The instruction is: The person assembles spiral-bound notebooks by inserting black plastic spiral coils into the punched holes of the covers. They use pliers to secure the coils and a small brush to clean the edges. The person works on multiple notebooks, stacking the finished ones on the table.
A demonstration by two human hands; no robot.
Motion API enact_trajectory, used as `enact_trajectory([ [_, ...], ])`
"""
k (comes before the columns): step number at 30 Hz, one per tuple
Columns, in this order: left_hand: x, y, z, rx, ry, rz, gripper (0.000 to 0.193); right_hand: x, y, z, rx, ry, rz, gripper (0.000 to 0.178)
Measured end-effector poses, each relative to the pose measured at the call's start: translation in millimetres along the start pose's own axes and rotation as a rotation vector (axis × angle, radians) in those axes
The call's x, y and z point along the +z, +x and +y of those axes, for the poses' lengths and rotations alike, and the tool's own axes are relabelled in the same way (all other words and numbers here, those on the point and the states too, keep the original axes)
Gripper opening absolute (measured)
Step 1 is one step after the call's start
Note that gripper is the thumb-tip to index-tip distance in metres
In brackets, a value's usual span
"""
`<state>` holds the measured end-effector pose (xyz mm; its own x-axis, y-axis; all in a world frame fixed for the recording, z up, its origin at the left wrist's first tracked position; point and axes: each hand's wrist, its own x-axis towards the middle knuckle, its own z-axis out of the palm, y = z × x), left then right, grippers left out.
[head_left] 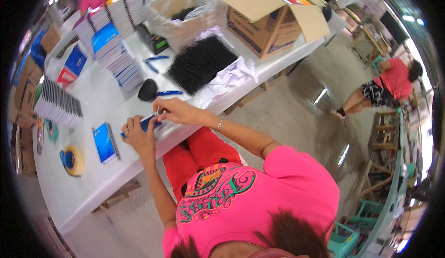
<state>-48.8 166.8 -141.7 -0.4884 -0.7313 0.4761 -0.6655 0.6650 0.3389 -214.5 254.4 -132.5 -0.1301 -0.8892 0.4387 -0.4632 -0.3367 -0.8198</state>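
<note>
Near the table's front edge, my left hand [139, 136] is closed around a small blue notebook [146, 123]. My right hand [175, 110] pinches at the notebook's right end; what lies between its fingertips is too small to make out. To the left, a finished-looking blue spiral notebook [105, 142] lies flat on the white-covered table [99, 181]. Just beyond my hands are a black rounded object [148, 90] and a blue-handled tool [169, 93]. Blue-handled pliers [154, 64] rest farther back, beside a pile of black spiral binding coils [201, 63].
Notebook stacks stand at left [59, 103] and back [118, 63]. A tape roll [74, 160] sits near the left edge. Crumpled white paper [229, 82], a plastic-lined box [174, 17] and an open cardboard box [262, 28] occupy the right side. Other people are beyond the table.
</note>
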Motion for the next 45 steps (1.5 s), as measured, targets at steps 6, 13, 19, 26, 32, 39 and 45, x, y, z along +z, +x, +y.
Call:
enact_trajectory([
  [6, -1, 4, 5, -0.009, 0.026, -0.063, 0.036, 3, -2, 8, -0.086, -0.152, 0.041, 0.016],
  [13, -3, 5, -5, 0.030, -0.002, -0.054, 0.038, 9, 2, 2, -0.086, -0.327, 0.065, 0.011],
  [19, -5, 7, -7, 0.053, -0.236, 0.075, 0.040, 5, 11, 8, -0.051, -0.372, 0.088, 0.015],
  [26, -2, -6, -18, -0.146, -0.436, 0.253, 0.058, 6, 21, -8, -0.092, -0.469, 0.038, 0.018],
  [32, -6, -8, -22, -0.286, -0.566, 0.042, 0.050, -21, 35, 28, 0.011, -0.392, -0.174, 0.025],
  [39, -16, -14, -39, -0.147, -0.538, 0.064, 0.050, -19, 37, 43, 0.411, -0.900, -0.247, 0.056],
  [45, -31, -12, -48, -0.073, -0.550, 0.084, 0.050, -9, 68, 58, 0.023, -0.792, -0.034, 0.065],
])
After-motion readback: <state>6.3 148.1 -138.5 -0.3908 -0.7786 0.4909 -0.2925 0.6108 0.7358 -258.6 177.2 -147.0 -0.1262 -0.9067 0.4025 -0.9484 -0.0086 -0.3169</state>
